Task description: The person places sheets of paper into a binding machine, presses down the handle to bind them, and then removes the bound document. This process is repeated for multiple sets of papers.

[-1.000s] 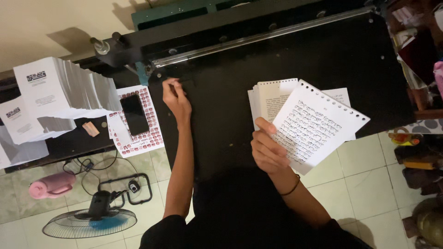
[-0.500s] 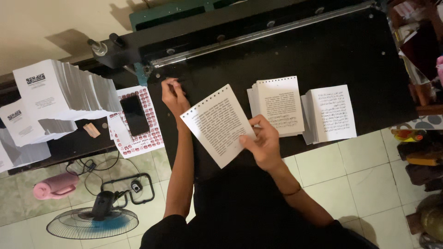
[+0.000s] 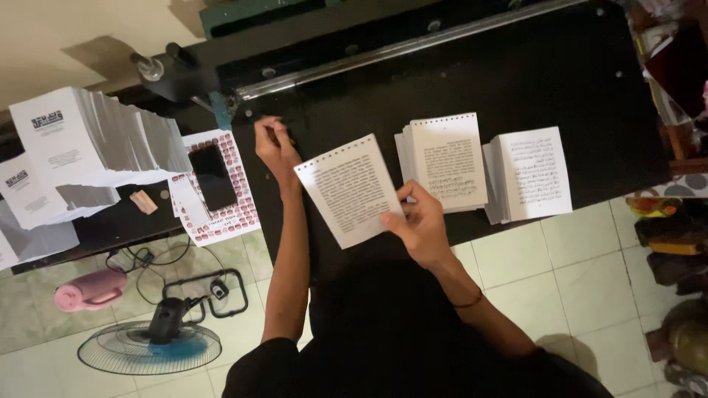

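Black worktop [image 3: 516, 81] seen from above, with a metal rail [image 3: 413, 46] along its far edge and a handle with a knob [image 3: 150, 68] at the left corner. Right hand [image 3: 420, 221] closed on the lower right corner of a punched sheet [image 3: 348, 189], thumb on top, the sheet tilted and held over the worktop, printed side up, holes along its upper edge. Left hand [image 3: 274, 145] resting near the left end of the rail, fingers curled narrow; cannot tell if anything is between them. Just right of the held sheet, a middle stack of pages [image 3: 445, 160] with holes along the top, lying on the worktop. Beside it and close, a second stack of pages [image 3: 531, 175] at the front edge. To the left, on a lower dark table, tall white paper piles [image 3: 96, 140], and a dark phone [image 3: 212, 177] lying on a patterned card [image 3: 232, 217]. Below, pale tiled floor [image 3: 560, 280] with a floor fan [image 3: 151, 346], a pink bottle [image 3: 88, 289] and loose cables [image 3: 144, 258]. Cluttered shelves [image 3: 675, 88] at the right edge.
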